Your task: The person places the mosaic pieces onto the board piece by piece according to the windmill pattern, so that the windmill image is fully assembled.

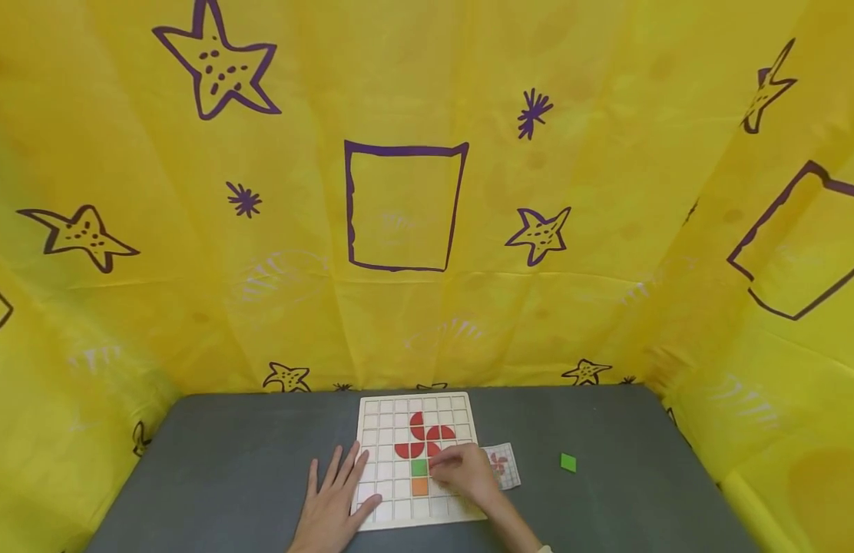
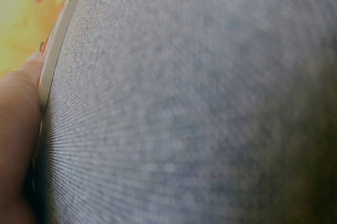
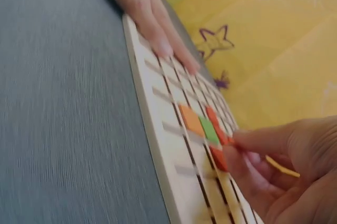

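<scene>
A pale gridded board (image 1: 385,518) lies on the dark table. Red quarter-round pieces (image 1: 416,430) form a pinwheel on it, with a green square (image 1: 418,468) and an orange square (image 1: 420,486) below. My left hand (image 1: 330,503) rests along the board's left edge, fingers spread and thumb over the lower left cells. Thumb and forefinger of my right hand (image 1: 465,470) pinch at a red piece (image 3: 218,159) beside the green square, right at the board's surface. The fingertips partly hide this piece.
Right of the board, partly behind my right hand, is a printed pattern card (image 1: 508,465) showing a red pinwheel. A loose green piece (image 1: 568,462) lies farther right on the table (image 1: 627,491). Yellow cloth (image 1: 406,330) with purple drawings surrounds the table's back and sides.
</scene>
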Demonstrator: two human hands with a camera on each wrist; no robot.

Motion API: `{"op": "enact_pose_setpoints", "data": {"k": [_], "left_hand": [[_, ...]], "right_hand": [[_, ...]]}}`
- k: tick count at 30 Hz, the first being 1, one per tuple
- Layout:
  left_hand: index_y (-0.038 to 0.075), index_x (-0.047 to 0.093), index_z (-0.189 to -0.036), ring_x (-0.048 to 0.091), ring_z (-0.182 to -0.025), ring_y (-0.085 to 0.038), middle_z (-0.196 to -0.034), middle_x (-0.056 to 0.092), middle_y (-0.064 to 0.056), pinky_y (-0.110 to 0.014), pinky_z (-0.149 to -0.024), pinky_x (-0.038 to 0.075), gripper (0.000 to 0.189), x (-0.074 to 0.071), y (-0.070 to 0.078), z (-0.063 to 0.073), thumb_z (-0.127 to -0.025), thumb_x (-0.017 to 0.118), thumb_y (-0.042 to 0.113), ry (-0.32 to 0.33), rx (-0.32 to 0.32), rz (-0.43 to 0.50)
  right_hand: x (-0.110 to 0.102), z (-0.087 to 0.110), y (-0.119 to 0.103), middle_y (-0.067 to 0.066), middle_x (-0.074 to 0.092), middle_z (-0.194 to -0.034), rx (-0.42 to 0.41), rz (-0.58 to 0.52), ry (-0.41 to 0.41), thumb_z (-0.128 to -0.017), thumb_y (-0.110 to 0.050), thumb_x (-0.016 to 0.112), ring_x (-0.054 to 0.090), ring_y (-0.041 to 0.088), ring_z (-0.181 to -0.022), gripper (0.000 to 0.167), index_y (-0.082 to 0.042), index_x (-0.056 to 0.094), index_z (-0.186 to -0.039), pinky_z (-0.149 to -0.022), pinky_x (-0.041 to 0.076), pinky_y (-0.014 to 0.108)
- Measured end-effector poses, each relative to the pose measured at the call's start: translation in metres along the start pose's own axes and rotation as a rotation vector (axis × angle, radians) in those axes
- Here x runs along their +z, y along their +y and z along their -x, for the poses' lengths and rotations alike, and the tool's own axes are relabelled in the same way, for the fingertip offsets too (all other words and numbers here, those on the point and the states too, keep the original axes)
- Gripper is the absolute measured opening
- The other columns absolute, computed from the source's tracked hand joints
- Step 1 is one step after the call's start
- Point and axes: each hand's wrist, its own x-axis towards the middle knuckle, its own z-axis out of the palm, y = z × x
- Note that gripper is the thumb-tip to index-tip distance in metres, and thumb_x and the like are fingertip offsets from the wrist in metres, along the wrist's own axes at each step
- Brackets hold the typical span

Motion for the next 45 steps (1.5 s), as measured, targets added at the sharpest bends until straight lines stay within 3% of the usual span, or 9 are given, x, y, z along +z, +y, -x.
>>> {"op": "enact_pose_setpoints", "data": {"k": [4,16,23,31,37,42,45], "left_hand": [[0.017,0.038,-0.153,0.019,-0.147,-0.038,-0.16,0.029,-0.004,-0.066,-0.113,0.0,0.08,0.001,0.0,0.001,-0.092,0.046,0.068,-0.003,-0.001,0.011],[0.018,0.038,-0.152,0.02,-0.147,-0.037,-0.16,0.029,-0.004,-0.065,-0.113,0.0,0.081,0.003,-0.002,0.0,-0.091,0.045,0.07,-0.006,-0.002,0.001],[0.018,0.038,-0.153,0.02,-0.147,-0.038,-0.16,0.029,-0.004,-0.065,-0.113,0.0,0.081,0.004,-0.001,0.0,-0.091,0.045,0.069,-0.017,0.004,0.015],[0.018,0.039,-0.152,0.021,-0.146,-0.038,-0.16,0.029,-0.004,-0.065,-0.113,0.001,0.08,0.003,0.0,0.0,-0.091,0.046,0.069,-0.009,0.006,0.004],[0.018,0.039,-0.152,0.021,-0.146,-0.038,-0.16,0.029,-0.004,-0.066,-0.113,0.0,0.081,0.001,0.0,0.001,-0.09,0.046,0.07,-0.012,-0.005,0.011],[0.018,0.039,-0.152,0.021,-0.146,-0.038,-0.16,0.029,-0.004,-0.066,-0.112,0.0,0.082,0.002,-0.001,0.001,-0.09,0.044,0.071,-0.023,-0.009,0.001],[0.018,0.039,-0.152,0.021,-0.146,-0.038,-0.16,0.029,-0.004,-0.066,-0.112,0.001,0.082,0.003,-0.002,0.0,-0.09,0.044,0.072,-0.02,-0.009,-0.006]], "right_hand": [[-0.021,0.002,0.006,0.005,0.073,-0.079,-0.019,0.013,-0.024,-0.08,-0.003,0.077,0.068,0.012,-0.07,0.01,0.001,0.077,-0.09,-0.062,0.054,0.021],[-0.075,0.009,0.022,0.01,0.073,-0.083,-0.018,0.101,0.098,-0.081,0.002,0.076,0.069,0.016,-0.069,0.011,0.003,0.075,-0.092,-0.06,0.055,0.022],[-0.106,0.017,0.028,0.006,0.072,-0.085,-0.012,0.325,0.206,-0.077,0.006,0.077,0.068,0.017,-0.072,0.017,-0.005,0.075,-0.089,-0.064,0.055,0.024],[-0.132,0.027,0.04,0.003,0.071,-0.088,0.006,0.444,0.247,-0.07,0.008,0.082,0.067,0.02,-0.079,0.024,-0.008,0.075,-0.088,-0.07,0.056,0.029],[-0.145,0.03,0.053,0.007,0.072,-0.098,0.01,0.521,0.234,-0.07,0.003,0.084,0.067,0.028,-0.094,0.029,-0.007,0.075,-0.095,-0.083,0.054,0.043],[-0.159,0.036,0.059,0.015,0.071,-0.106,0.069,0.526,0.212,-0.069,0.001,0.084,0.066,0.033,-0.098,0.042,0.002,0.071,-0.109,-0.086,0.053,0.047],[-0.166,0.039,0.06,0.015,0.071,-0.103,0.103,0.539,0.19,-0.069,0.001,0.084,0.066,0.033,-0.095,0.041,0.003,0.071,-0.108,-0.085,0.053,0.048]]}}
